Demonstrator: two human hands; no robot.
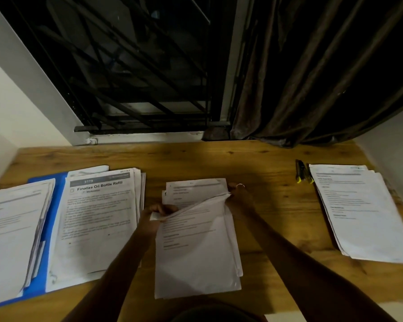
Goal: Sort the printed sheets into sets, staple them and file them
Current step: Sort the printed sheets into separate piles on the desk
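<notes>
A stack of printed sheets (196, 259) lies in the middle of the wooden desk (219, 159). Its upper sheets are lifted at the top edge, and a lower sheet (193, 190) shows beneath. My left hand (159, 213) pinches the lifted sheets at their top left corner. My right hand (236, 190), with a ring on one finger, holds the top right corner. An open blue folder (56, 189) at the left carries two paper piles; the right one (98, 224) is headed "Finalize Oil Bottle Refill". Another set of sheets (361, 214) lies at the right.
A black and yellow stapler (301, 171) lies next to the right-hand set, near the back. A barred window and a dark curtain (312, 77) stand behind the desk. White walls close in on the left and right sides.
</notes>
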